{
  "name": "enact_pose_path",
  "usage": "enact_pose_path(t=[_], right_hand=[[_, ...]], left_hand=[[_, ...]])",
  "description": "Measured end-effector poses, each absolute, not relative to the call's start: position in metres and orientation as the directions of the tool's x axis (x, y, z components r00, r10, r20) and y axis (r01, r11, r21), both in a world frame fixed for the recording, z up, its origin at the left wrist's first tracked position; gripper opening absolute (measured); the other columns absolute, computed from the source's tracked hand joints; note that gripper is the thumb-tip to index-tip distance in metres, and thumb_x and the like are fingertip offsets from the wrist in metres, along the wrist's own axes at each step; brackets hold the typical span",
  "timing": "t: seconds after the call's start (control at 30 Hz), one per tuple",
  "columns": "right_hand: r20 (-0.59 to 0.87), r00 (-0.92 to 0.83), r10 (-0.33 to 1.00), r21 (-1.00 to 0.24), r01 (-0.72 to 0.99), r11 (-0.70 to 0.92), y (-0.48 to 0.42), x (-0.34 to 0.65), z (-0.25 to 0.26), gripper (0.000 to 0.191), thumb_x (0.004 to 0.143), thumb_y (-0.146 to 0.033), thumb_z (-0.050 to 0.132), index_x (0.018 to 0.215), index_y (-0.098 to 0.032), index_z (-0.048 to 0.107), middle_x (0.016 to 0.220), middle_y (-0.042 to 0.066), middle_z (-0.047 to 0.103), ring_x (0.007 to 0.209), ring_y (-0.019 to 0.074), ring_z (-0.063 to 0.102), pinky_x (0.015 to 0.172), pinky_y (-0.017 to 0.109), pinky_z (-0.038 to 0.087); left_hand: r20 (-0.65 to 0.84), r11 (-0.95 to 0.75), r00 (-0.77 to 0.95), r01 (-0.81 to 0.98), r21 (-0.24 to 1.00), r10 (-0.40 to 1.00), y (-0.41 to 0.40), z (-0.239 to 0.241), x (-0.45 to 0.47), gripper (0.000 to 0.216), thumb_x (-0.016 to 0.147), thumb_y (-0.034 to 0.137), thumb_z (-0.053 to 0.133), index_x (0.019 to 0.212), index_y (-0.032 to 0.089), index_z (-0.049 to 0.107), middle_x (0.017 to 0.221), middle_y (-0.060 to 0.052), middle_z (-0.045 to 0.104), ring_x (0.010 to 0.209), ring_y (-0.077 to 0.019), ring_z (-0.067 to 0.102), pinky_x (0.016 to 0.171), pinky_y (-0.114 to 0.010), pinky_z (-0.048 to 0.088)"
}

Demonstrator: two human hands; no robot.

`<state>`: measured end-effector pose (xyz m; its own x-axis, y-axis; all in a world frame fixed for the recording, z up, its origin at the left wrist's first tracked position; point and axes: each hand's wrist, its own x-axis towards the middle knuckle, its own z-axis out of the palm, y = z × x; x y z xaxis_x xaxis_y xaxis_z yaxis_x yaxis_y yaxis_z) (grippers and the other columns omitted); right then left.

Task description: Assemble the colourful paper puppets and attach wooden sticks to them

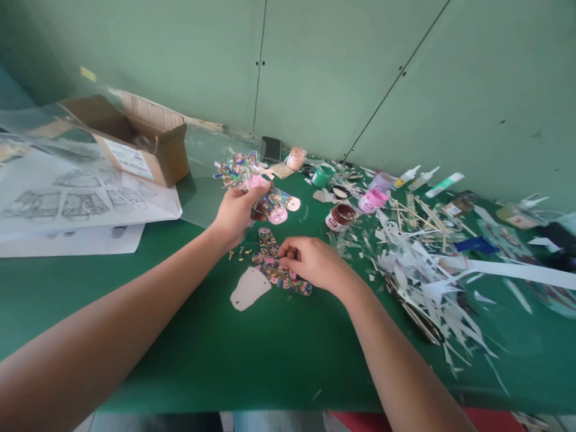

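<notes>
My left hand [238,211] is raised above the green table [252,354], fingers closed on a bunch of colourful patterned cut-out pieces [252,180] with pink round ends. My right hand [310,261] rests on the table, fingers curled and pressing on more patterned cut-out pieces [272,264] lying flat. A plain pale cut-out shape [249,288] lies just left of them. A few small gold fasteners [239,252] sit between the two hands.
An open cardboard box [135,141] and printed sheets [76,201] lie at the left. Paint pots [341,216], glue bottles [423,177] and wooden sticks stand behind. A heap of white paper scraps [432,282] and scissors [416,315] fills the right.
</notes>
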<state>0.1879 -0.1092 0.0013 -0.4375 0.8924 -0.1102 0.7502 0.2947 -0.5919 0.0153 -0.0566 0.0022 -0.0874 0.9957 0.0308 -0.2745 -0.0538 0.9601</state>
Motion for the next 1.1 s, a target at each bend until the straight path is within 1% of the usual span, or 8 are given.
enact_pose_path(t=[0.07,0.2,0.5,0.63,0.7,0.9,1.03,1.1], right_hand=[[-0.083,-0.427,0.9,-0.573,0.76,0.307,-0.109,0.188,0.001,0.007,0.083,-0.029,0.064,0.079,-0.024,0.063,0.068,-0.002,0.067,0.061,0.013,0.06,0.054,0.025,0.035],[-0.027,-0.426,0.904,-0.515,0.781,0.353,-0.109,0.187,-0.001,0.019,0.072,-0.036,0.077,0.072,-0.023,0.063,0.077,0.001,0.069,0.067,0.0153,0.06,0.055,0.026,0.034],[-0.115,-0.447,0.887,-0.63,0.724,0.283,-0.11,0.19,0.005,0.017,0.079,-0.027,0.068,0.067,-0.022,0.058,0.061,-0.003,0.064,0.052,0.0116,0.054,0.05,0.025,0.032],[-0.093,-0.481,0.872,-0.799,0.558,0.223,-0.108,0.193,0.008,0.006,0.082,-0.027,0.064,0.081,-0.021,0.061,0.065,-0.004,0.062,0.053,0.0113,0.058,0.052,0.024,0.039],[-0.088,-0.476,0.875,-0.842,0.505,0.19,-0.106,0.195,0.008,0.013,0.081,-0.027,0.064,0.092,-0.02,0.064,0.067,-0.004,0.062,0.056,0.0117,0.06,0.056,0.024,0.043],[-0.053,-0.518,0.854,-0.862,0.455,0.223,-0.104,0.2,0.009,0.011,0.082,-0.027,0.061,0.08,-0.018,0.068,0.069,-0.001,0.066,0.063,0.0131,0.061,0.061,0.025,0.046],[-0.083,-0.577,0.812,-0.865,0.447,0.229,-0.105,0.204,0.011,0.024,0.087,-0.024,0.053,0.102,-0.021,0.071,0.076,0.0,0.069,0.062,0.0126,0.06,0.058,0.025,0.046],[-0.089,-0.59,0.802,-0.875,0.432,0.22,-0.105,0.206,0.012,0.031,0.088,-0.025,0.05,0.113,-0.022,0.069,0.072,-0.001,0.066,0.059,0.0116,0.057,0.056,0.024,0.045]], left_hand=[[0.034,-0.056,-0.087,-0.272,0.961,0.996,-0.056,0.002,0.016,0.028,0.067,0.041,0.075,0.075,0.015,0.067,0.066,-0.002,0.06,0.052,-0.01,0.053,0.043,-0.021,0.04],[0.044,-0.066,-0.09,-0.255,0.965,0.995,-0.055,-0.001,0.016,0.028,0.068,0.041,0.074,0.076,0.015,0.067,0.065,-0.002,0.061,0.052,-0.011,0.054,0.043,-0.021,0.041],[0.014,-0.031,-0.09,-0.188,0.982,0.996,-0.053,-0.007,0.015,0.031,0.068,0.044,0.076,0.075,0.016,0.067,0.059,-0.002,0.061,0.045,-0.012,0.057,0.044,-0.023,0.042],[0.022,-0.045,-0.114,-0.203,0.978,0.993,-0.054,-0.005,0.016,0.031,0.066,0.042,0.078,0.075,0.015,0.066,0.062,-0.002,0.062,0.048,-0.0123,0.058,0.043,-0.022,0.043],[0.038,-0.064,-0.122,-0.218,0.974,0.992,-0.055,-0.004,0.017,0.031,0.065,0.042,0.078,0.074,0.015,0.063,0.065,-0.002,0.062,0.049,-0.0124,0.058,0.042,-0.022,0.043],[0.064,-0.093,-0.144,-0.205,0.974,0.988,-0.056,-0.004,0.017,0.031,0.063,0.039,0.079,0.07,0.015,0.062,0.064,-0.001,0.061,0.051,-0.0112,0.055,0.043,-0.022,0.047],[0.057,-0.091,-0.146,-0.232,0.969,0.988,-0.056,-0.004,0.017,0.028,0.06,0.034,0.08,0.072,0.015,0.064,0.07,-0.003,0.065,0.059,-0.0139,0.061,0.048,-0.023,0.051],[0.059,-0.089,-0.122,-0.257,0.962,0.991,-0.057,-0.004,0.018,0.027,0.059,0.031,0.081,0.074,0.014,0.066,0.076,-0.004,0.068,0.064,-0.0158,0.064,0.051,-0.025,0.053]])
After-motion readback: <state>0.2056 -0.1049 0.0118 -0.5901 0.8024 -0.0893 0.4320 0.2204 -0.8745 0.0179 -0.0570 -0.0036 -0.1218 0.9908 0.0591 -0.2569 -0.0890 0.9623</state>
